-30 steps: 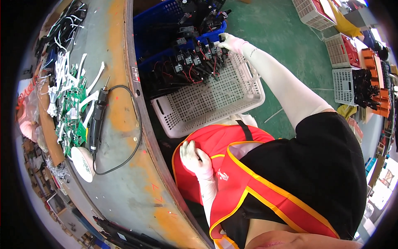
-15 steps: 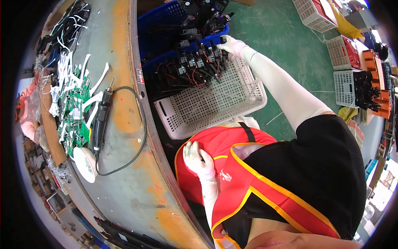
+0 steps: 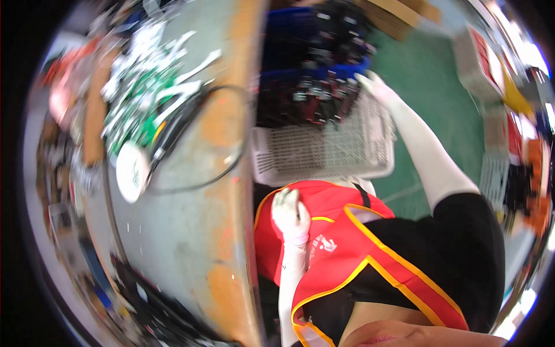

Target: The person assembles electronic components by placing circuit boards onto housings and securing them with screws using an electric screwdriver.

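My right hand [image 3: 376, 88], in a white glove and sleeve, reaches forward to the near right corner of a blue crate [image 3: 363, 68]. Its fingers appear closed on the rim, though motion blurs them. Black parts with red wires [image 3: 324, 95] hang over the crate's near side, above a white perforated basket [image 3: 324, 153]. The basket stands below the crate, close in front of me. My left hand [image 3: 291, 214], also gloved, rests on the red apron [image 3: 329, 231] over my lap. Its fingers are loosely bent, the thumb apart, with nothing seen in them.
The metal workbench [image 3: 191, 243] runs along my left. On it lie green circuit boards with white cables [image 3: 147, 87], a black corded electric screwdriver [image 3: 179, 124] and a round white dish [image 3: 132, 172]. A cardboard box [image 3: 387, 17] and white crates [image 3: 480, 63] stand beyond and to the right.
The view has swung, so the bench, crate and basket appear farther right, and the picture is blurred. My right hand stays at the crate's corner; my left hand stays on the apron.
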A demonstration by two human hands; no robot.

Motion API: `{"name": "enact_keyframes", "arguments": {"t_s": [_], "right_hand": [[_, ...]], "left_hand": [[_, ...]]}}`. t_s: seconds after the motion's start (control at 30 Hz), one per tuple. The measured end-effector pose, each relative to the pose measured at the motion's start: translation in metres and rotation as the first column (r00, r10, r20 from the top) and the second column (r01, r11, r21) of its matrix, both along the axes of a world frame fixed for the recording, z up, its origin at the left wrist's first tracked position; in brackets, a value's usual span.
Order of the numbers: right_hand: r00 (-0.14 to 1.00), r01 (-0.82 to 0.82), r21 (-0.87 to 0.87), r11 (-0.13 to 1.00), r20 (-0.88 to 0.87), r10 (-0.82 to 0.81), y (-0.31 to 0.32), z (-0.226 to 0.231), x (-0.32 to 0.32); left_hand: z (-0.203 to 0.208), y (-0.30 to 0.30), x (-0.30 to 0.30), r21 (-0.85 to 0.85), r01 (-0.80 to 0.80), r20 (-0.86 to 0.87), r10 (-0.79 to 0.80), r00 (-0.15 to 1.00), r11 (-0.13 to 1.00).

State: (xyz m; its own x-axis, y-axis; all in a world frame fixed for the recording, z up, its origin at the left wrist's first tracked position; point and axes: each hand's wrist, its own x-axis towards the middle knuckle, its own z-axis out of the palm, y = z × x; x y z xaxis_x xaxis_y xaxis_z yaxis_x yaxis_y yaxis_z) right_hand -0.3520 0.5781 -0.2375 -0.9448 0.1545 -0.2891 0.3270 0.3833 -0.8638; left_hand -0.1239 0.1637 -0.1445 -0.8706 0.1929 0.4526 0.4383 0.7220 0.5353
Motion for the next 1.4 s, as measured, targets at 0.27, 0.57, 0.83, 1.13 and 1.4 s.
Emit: {"name": "enact_keyframes", "arguments": {"t_s": [0.27,0.57,0.83,1.13,1.4], "right_hand": [[0.972,0.213,-0.319,0.923,0.165,-0.168,0.021,-0.015,0.077],[0.963,-0.152,-0.199,0.968,-0.249,0.099,-0.133,0.148,0.075],[0.476,-0.784,0.116,0.610,-0.518,0.711,-0.401,0.237,0.141],[-0.207,-0.968,0.237,-0.077,-0.590,0.781,-0.652,0.227,0.272],[-0.498,-0.820,0.554,-0.141,-0.570,0.654,-0.668,0.206,0.296]], "left_hand": [[-0.004,-0.022,0.020,0.100,-0.048,0.106,0.037,0.994,0.994],[0.019,-0.038,0.061,0.214,0.031,-0.067,-0.017,0.998,0.976],[0.163,-0.165,0.167,0.134,-0.441,-0.519,0.442,0.732,0.888],[0.223,-0.278,0.316,-0.037,-0.980,-0.452,0.871,0.193,0.198],[0.200,-0.391,0.499,-0.233,-0.870,-0.244,0.892,-0.380,-0.434]]}}
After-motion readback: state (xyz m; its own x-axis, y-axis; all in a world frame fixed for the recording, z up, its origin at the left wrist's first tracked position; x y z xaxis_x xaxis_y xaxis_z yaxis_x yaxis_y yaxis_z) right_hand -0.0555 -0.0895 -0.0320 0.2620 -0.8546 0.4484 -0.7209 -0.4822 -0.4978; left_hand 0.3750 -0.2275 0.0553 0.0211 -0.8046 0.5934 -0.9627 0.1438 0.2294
